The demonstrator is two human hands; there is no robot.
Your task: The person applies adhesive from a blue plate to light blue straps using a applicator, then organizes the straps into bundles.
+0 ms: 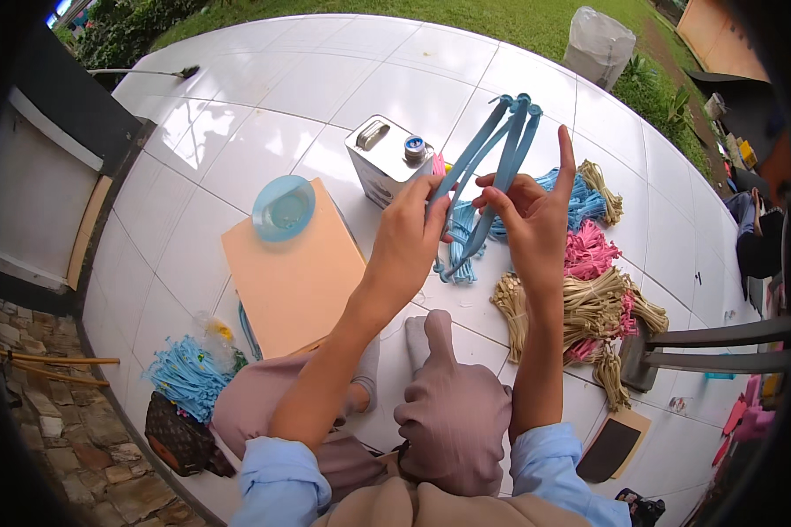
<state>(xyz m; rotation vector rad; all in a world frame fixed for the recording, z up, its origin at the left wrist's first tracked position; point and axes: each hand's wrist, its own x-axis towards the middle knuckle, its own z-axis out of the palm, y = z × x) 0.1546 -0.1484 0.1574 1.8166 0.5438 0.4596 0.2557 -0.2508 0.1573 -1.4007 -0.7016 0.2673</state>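
Several flat blue straps [523, 132] with knobbed ends are held up in front of me, over the tiled floor. My left hand [410, 220] is closed around the left strands at mid-length. My right hand [536, 211] pinches the right strands between thumb and bent fingers, its index finger pointing up. The top ends stand above both hands, while the lower ends hang below them. Behind the straps lie a small blue bundle [462, 255] and a larger blue bundle [586, 206] of similar strands.
A metal can [387, 158] with a blue cap stands beyond my left hand. At left, a blue bowl [284, 211] sits on a peach board [294, 281]. Beige bundles [589, 307] and pink bundles [591, 250] lie right, near a chair leg [721, 337]. More blue strands [185, 376] lie lower left.
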